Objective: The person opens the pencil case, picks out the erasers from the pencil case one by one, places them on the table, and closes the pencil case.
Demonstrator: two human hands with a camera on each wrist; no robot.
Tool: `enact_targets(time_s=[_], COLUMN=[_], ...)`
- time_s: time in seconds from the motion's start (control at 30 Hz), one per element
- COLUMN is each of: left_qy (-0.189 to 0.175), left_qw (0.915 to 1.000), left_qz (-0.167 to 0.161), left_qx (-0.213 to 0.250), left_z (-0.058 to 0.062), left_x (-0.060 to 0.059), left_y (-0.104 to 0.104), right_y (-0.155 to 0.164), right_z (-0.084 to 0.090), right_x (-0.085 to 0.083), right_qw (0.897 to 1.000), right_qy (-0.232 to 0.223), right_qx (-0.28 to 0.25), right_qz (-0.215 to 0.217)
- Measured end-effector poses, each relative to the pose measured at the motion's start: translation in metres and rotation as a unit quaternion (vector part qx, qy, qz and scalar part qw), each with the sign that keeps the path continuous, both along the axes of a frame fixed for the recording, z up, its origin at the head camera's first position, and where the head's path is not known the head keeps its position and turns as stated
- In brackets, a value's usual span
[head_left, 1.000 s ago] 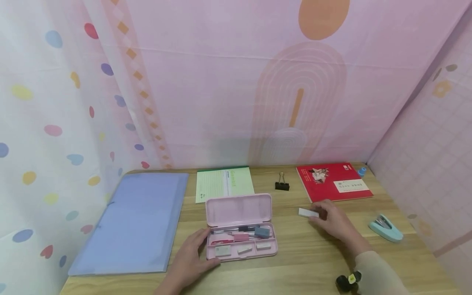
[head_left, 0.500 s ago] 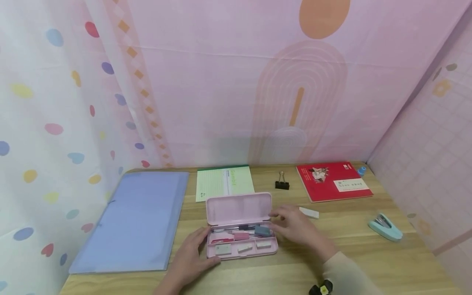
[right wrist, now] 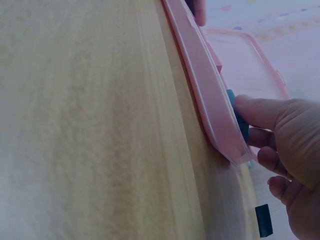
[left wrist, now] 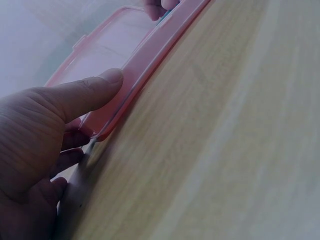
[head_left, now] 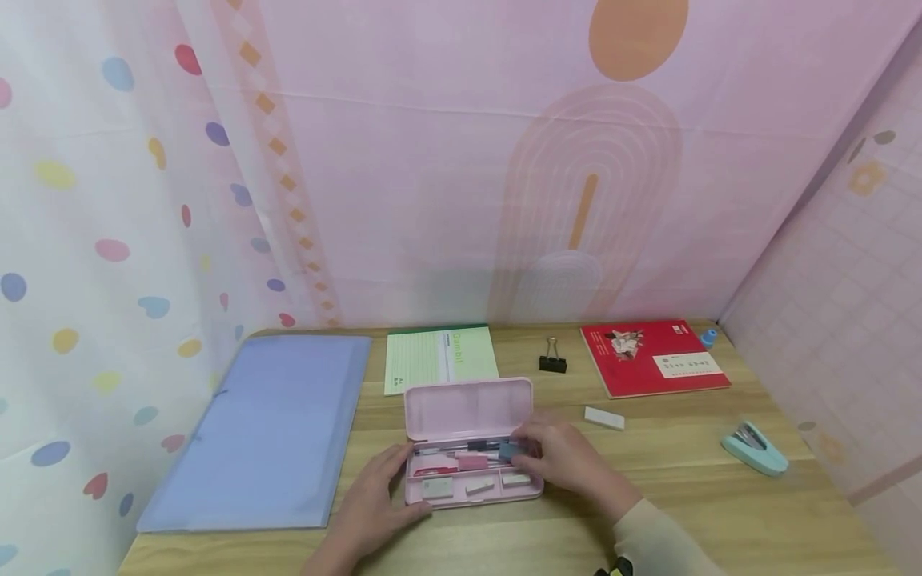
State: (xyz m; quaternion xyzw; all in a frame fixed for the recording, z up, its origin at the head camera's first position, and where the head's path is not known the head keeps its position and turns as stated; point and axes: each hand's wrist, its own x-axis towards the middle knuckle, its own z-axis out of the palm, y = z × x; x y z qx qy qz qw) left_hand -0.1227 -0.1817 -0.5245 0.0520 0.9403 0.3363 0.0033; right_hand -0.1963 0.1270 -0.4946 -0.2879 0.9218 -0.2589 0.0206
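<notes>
Right hand [head_left: 565, 462]: blue-grey eraser [head_left: 507, 453] is being pinched between thumb and fingers, at the rear compartment's right end.
Pink pencil case [head_left: 468, 408]: left end is being held by the left hand [head_left: 370, 496].
White eraser [head_left: 604, 418]: right of the grip, no longer being touched; work is apparently being shifted into the case.

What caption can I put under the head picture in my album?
Right fingers pinch a blue block while left fingers hold the open pink pencil case.
</notes>
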Motion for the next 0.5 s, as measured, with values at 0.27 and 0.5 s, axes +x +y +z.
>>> enact_targets(time_s=[0.27,0.5], left_qy=[0.0,-0.003], left_qw=[1.0,1.0], left_qz=[-0.002,-0.002], left_qx=[0.002,-0.004], left_z=[0.0029,0.0026], left_x=[0.0,-0.0006], left_y=[0.0005,0.0005], right_y=[-0.001,0.0037], right_z=[-0.0006,-0.0022], right_x=[-0.001,0.0012], right_qw=[1.0,1.0], right_qy=[-0.017,0.023], right_qx=[0.015,0.002], right_qz=[0.004,-0.009])
